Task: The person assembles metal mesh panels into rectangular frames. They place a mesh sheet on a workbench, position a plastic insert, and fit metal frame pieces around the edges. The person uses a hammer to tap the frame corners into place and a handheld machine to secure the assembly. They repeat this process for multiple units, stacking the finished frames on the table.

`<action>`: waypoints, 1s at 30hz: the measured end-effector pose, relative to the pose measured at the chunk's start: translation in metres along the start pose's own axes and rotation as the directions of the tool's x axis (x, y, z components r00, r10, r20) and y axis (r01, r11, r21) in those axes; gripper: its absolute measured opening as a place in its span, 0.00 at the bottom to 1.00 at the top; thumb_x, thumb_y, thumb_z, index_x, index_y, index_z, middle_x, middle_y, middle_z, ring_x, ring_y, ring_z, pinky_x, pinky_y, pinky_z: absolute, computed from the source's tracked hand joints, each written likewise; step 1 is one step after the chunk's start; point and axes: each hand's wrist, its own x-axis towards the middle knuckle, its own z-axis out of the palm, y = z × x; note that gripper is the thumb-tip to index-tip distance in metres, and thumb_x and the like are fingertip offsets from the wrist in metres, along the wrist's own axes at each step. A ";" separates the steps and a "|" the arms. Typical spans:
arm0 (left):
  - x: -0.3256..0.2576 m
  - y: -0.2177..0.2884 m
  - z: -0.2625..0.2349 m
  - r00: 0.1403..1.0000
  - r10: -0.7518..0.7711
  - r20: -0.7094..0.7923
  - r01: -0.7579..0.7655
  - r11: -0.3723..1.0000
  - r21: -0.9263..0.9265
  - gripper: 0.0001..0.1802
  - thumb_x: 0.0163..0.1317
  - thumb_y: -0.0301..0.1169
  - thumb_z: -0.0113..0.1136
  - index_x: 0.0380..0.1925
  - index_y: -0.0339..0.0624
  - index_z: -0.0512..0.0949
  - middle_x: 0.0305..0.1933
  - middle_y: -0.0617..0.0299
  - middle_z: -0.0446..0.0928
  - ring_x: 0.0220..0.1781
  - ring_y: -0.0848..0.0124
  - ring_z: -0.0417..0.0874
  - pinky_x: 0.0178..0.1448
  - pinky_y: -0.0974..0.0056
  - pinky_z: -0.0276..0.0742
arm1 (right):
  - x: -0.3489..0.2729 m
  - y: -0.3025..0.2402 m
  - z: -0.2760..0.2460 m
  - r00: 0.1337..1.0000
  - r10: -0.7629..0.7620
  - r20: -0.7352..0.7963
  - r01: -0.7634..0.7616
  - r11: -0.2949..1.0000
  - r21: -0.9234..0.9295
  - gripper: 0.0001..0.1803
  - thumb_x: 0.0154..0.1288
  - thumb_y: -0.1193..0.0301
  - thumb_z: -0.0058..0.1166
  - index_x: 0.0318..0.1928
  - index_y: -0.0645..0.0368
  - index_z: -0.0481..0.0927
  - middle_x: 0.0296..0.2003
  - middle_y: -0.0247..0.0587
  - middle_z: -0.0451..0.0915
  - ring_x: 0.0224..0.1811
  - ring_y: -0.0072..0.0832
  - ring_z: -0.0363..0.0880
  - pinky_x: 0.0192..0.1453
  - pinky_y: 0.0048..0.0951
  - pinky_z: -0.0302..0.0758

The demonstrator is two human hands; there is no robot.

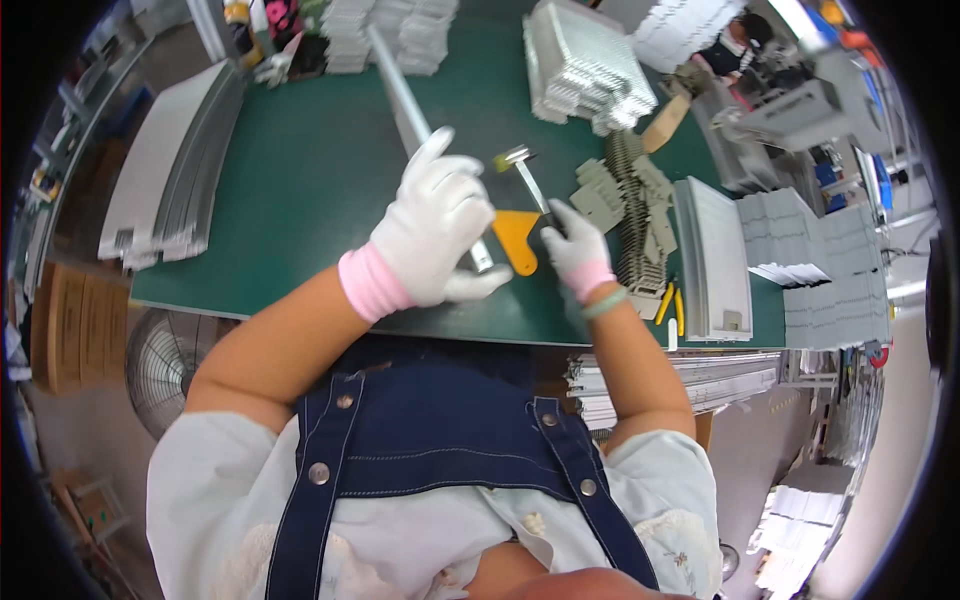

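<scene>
My left hand (pixel 432 225), in a white glove with a pink cuff, is closed around a long pale metal bar (pixel 398 85). The bar slants from the far side of the table toward me, and its near end shows below my fingers. My gloved right hand (pixel 577 245) grips a hammer (pixel 532 185) by its dark handle. The hammer's head is metal with a yellowish face, pointing away from me. Between my hands an orange-yellow flat scraper (pixel 517 240) lies on the green table (pixel 290 200).
Grey flat plates (pixel 635 210) lie piled right of my right hand, with yellow-handled pliers (pixel 672 305) nearby. White panels stand stacked at the left (pixel 170 160) and right (pixel 715 260). More metal parts (pixel 590 65) are stacked at the back. Another person (pixel 735 50) is at the far right.
</scene>
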 end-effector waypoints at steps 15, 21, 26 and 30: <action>0.026 0.006 0.005 0.992 0.017 0.128 -0.024 0.998 0.053 0.24 0.41 0.43 0.73 0.30 0.43 0.69 0.38 0.55 0.74 0.57 0.47 0.73 0.74 0.31 0.47 | 0.128 -0.214 -0.292 0.801 -0.297 -0.519 0.563 0.670 0.485 0.14 0.69 0.69 0.56 0.52 0.59 0.80 0.38 0.34 0.83 0.34 0.20 0.80 0.39 0.26 0.78; 0.034 0.017 0.022 0.997 0.056 0.060 -0.059 0.997 0.042 0.21 0.43 0.41 0.72 0.34 0.45 0.75 0.40 0.55 0.72 0.59 0.46 0.71 0.74 0.32 0.47 | 0.124 -0.238 -0.274 0.882 -0.343 -0.323 0.420 0.265 0.868 0.09 0.67 0.69 0.55 0.43 0.60 0.81 0.35 0.39 0.86 0.35 0.29 0.85 0.44 0.32 0.82; 0.031 0.015 0.020 0.987 -0.019 0.157 0.017 1.000 0.016 0.20 0.49 0.47 0.69 0.36 0.45 0.81 0.42 0.51 0.73 0.59 0.46 0.70 0.73 0.30 0.47 | 0.061 -0.242 -0.209 0.873 -0.394 -0.288 0.322 0.023 0.946 0.14 0.70 0.65 0.50 0.47 0.62 0.80 0.42 0.43 0.85 0.43 0.32 0.84 0.51 0.32 0.80; 0.036 0.025 0.024 0.946 -0.186 0.264 0.220 0.970 -0.106 0.28 0.53 0.51 0.65 0.52 0.50 0.79 0.58 0.51 0.72 0.65 0.49 0.67 0.74 0.32 0.45 | 0.032 -0.223 -0.186 0.627 -0.536 -0.566 0.687 0.035 0.726 0.13 0.74 0.70 0.45 0.51 0.63 0.78 0.46 0.43 0.83 0.46 0.29 0.82 0.54 0.28 0.78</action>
